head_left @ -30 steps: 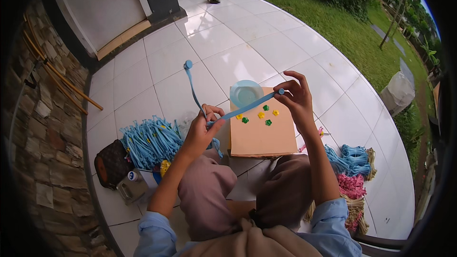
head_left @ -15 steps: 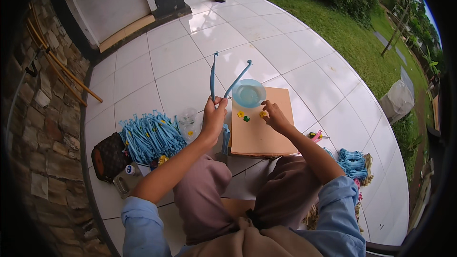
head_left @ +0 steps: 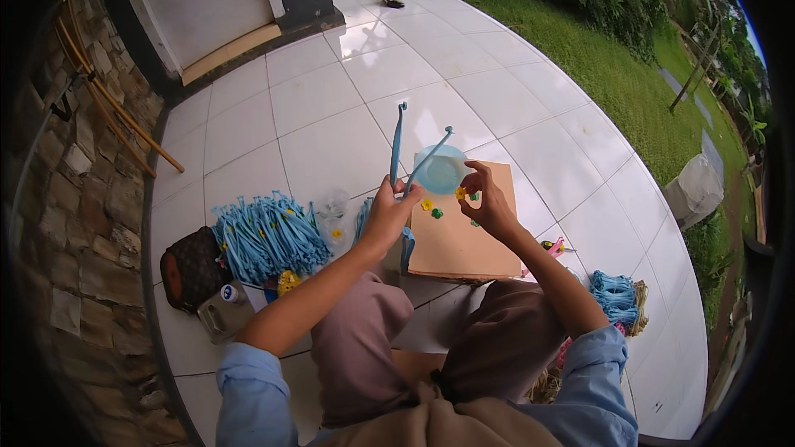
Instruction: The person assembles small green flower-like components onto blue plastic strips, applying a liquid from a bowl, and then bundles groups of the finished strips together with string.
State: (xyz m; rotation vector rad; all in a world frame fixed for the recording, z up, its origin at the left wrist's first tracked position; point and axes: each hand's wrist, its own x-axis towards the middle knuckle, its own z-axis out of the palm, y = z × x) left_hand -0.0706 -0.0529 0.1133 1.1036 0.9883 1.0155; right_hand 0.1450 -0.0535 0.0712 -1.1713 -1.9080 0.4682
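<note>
My left hand (head_left: 387, 213) is closed round the middle of a light blue strap (head_left: 398, 145), whose two ends stick up in a V with small knobs at the tips. Over the right part of a brown cardboard box (head_left: 464, 248), my right hand (head_left: 496, 211) pinches a small yellow flower-shaped piece (head_left: 460, 193) between thumb and finger. Another yellow piece (head_left: 426, 205) and a green piece (head_left: 437, 213) lie on the cardboard between the hands. A translucent blue bowl (head_left: 439, 167) sits at the box's far edge, just beyond them.
A large pile of blue straps (head_left: 269, 236) lies left, beside a brown bag (head_left: 192, 269), clear plastic cups (head_left: 333, 223) and a metal container (head_left: 222, 316). More bundled blue straps (head_left: 613, 291) are at right. A broom (head_left: 392, 2) rests far off on the white tiles.
My right hand has picked the yellow piece up off the cardboard. The left hand still holds the strap, slightly lower in the picture; the whole view has shifted a little.
</note>
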